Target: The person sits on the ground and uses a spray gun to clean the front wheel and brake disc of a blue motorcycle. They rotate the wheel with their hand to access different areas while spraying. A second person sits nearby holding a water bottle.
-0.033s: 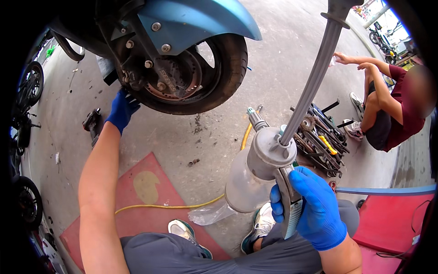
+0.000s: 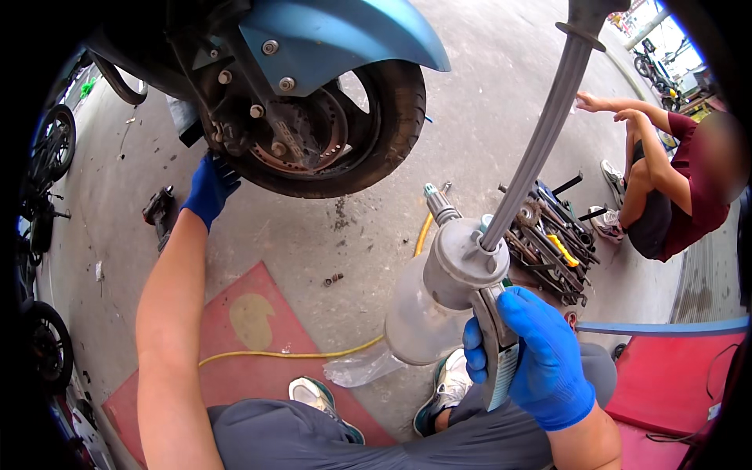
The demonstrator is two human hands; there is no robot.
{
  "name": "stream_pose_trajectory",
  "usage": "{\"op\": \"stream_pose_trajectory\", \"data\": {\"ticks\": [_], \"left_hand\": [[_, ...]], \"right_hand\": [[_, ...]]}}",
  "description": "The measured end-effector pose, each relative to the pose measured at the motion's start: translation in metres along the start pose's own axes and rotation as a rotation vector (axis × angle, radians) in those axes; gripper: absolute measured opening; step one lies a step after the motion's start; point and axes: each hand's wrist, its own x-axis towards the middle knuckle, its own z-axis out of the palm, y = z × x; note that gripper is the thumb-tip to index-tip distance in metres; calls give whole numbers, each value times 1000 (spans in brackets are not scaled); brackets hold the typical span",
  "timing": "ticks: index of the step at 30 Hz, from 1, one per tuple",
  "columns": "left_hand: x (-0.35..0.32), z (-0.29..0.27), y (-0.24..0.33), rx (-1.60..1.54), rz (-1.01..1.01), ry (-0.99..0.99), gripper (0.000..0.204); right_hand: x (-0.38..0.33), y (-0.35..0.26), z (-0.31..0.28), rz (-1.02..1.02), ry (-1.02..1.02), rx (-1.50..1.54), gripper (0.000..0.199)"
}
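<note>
My right hand point(image 2: 544, 356), in a blue glove, grips the handle and lever of a grey vacuum bleeder point(image 2: 435, 309) with a cloudy bottle. A ribbed grey tube point(image 2: 540, 141) rises from its lid. To the left, my blue-gloved left hand point(image 2: 211, 192) reaches up beside the lower rear edge of a scooter wheel's tyre point(image 2: 329, 184). Its fingers look apart; their tips are dark and partly hidden, so contact with the tyre is unclear. Above sit the brake disc point(image 2: 337, 145) and a blue fender point(image 2: 352, 35).
A yellow hose point(image 2: 294, 355) crosses a red mat point(image 2: 235, 345) near my shoes. A dark power tool point(image 2: 159, 211) lies left of my left hand. Metal tools point(image 2: 540, 235) are heaped on the right, where another person point(image 2: 674, 172) squats. Small fittings point(image 2: 334, 280) lie mid-floor.
</note>
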Motion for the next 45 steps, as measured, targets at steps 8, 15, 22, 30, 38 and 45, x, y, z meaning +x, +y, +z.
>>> {"op": "stream_pose_trajectory", "data": {"ticks": [8, 15, 22, 30, 38, 45], "left_hand": [[-19, 23, 54, -100, 256, 147, 51], [-17, 28, 51, -60, 235, 100, 54], [-15, 23, 51, -68, 260, 70, 59], [-3, 22, 46, -44, 250, 116, 67], [-12, 19, 52, -36, 250, 138, 67], [-13, 39, 43, -60, 257, 75, 65]], "right_hand": [[3, 4, 6, 19, -33, 55, 29], [0, 1, 7, -27, -23, 39, 30], [-1, -1, 10, -52, -15, 33, 30], [-5, -3, 9, -62, -6, 34, 31], [-3, -1, 9, -68, -27, 25, 32], [-6, -3, 7, -22, 27, 29, 30]]}}
